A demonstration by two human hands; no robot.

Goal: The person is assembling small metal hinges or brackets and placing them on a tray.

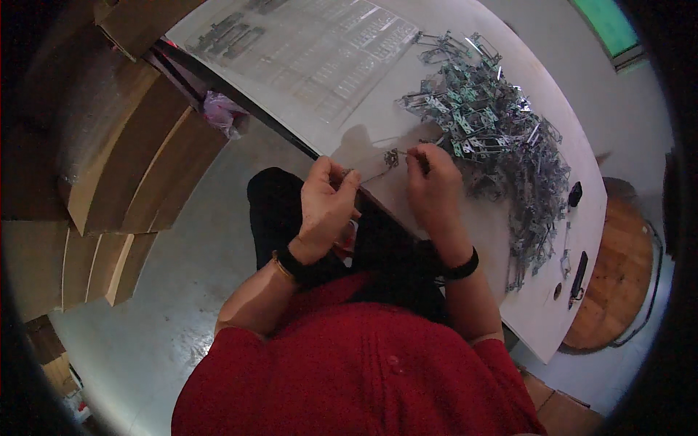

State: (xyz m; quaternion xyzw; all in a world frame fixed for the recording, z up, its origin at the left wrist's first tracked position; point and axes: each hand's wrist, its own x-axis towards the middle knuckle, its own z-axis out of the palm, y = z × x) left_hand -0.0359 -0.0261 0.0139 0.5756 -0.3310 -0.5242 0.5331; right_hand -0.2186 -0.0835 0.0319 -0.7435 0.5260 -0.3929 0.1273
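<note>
Over the table's near edge, my left hand [327, 203] pinches one end of a small metal wire-and-plate piece [391, 158]. My right hand [435, 187] is closed at its other end, thumb and fingertips together beside the perforated plate. The piece spans the gap between both hands; its finer shape is too small to make out. Just beyond and to the right of my right hand lies a large tangled heap of similar silvery metal pieces [502, 134]. Toward the back left of the white table [469, 240] rests a flat clear tray [313, 73], with rows of metal pieces at its far-left part.
Stacked cardboard boxes [123, 145] stand on the left. A pinkish plastic bag [222, 114] hangs by the table's left side. Small dark items [579, 276] lie near the right edge, with a round wooden stool [614, 269] beyond. My legs [276, 211] are under the near edge.
</note>
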